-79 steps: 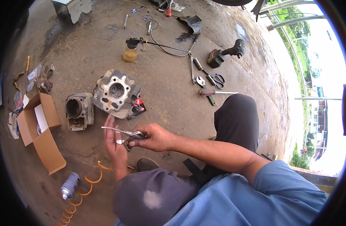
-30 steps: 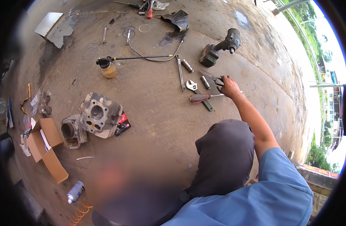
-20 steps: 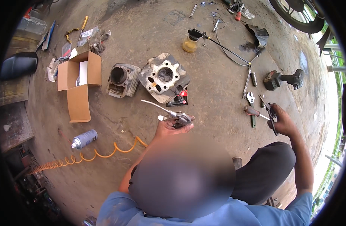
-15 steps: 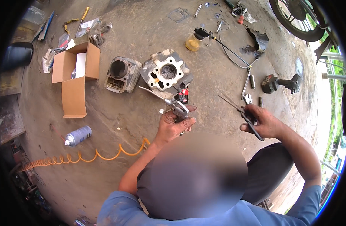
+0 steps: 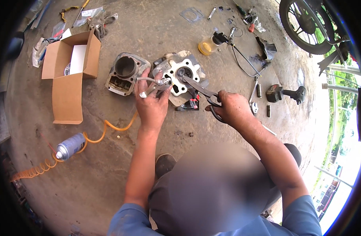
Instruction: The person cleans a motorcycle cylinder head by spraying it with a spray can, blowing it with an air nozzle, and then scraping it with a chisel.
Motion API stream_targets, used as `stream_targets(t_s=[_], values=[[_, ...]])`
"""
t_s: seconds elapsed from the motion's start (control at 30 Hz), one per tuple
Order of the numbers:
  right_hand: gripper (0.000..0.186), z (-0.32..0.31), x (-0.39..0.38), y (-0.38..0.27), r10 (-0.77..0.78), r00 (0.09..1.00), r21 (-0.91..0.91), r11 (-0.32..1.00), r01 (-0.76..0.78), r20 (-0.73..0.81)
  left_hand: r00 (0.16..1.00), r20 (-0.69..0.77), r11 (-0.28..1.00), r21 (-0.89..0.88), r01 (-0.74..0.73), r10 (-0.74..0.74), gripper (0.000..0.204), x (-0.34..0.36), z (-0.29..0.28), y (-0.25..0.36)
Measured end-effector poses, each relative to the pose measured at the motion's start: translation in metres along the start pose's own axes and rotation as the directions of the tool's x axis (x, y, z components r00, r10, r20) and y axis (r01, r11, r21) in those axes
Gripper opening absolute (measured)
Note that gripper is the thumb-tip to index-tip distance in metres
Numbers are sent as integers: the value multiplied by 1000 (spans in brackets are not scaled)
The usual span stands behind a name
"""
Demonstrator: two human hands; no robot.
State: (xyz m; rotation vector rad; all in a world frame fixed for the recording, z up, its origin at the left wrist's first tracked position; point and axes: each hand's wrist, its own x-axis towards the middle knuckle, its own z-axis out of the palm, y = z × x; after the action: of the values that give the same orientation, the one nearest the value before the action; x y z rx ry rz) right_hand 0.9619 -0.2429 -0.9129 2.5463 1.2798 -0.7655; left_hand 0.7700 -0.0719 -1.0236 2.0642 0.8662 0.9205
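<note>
My left hand is closed round a metal air blow gun, which has a thin curved nozzle. It is held over the left edge of the cylinder head, with the orange coiled hose trailing from behind the wrist. In my right hand are dark scissors, gripped by the handles. Their blades are together, and the tips reach the round chamber in the pale face of the head; whether they touch it I cannot tell. Close by on the left stands the engine cylinder, bore upward.
An opened cardboard box stands at left, a spray can lying nearer. Beyond the head is a jar of yellow liquid. At right lie a wrench, sockets and a cordless power tool. A motorcycle wheel is far right.
Both hands have moved forward to the cylinder head. The blow gun went up and left; the scissors swung left, their tips now over the head's chamber. The whole view shifted slightly.
</note>
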Motion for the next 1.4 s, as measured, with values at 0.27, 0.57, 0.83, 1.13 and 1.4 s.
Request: stream_targets(t_s=[0.27, 0.57, 0.83, 1.13, 1.4], values=[[51, 8, 7, -4, 7, 1000, 3, 1000, -7, -17, 982, 100, 985, -51, 167, -161, 46, 7, 18, -15], [45, -19, 17, -15, 27, 998, -31, 999, -26, 49, 979, 122, 987, 12, 162, -162, 45, 9, 14, -11], [69, -3, 21, -8, 69, 997, 61, 996, -70, 25, 983, 135, 990, -46, 133, -126, 52, 12, 16, -12], [69, -14, 16, -28, 115, 990, 28, 993, -117, 79, 986, 98, 990, -29, 136, -132, 58, 14, 10, -15], [68, -20, -26, 0, 110, 989, 392, 909, -141, 100, 982, 125, 988, -43, 147, -141, 61, -4, 18, -18]])
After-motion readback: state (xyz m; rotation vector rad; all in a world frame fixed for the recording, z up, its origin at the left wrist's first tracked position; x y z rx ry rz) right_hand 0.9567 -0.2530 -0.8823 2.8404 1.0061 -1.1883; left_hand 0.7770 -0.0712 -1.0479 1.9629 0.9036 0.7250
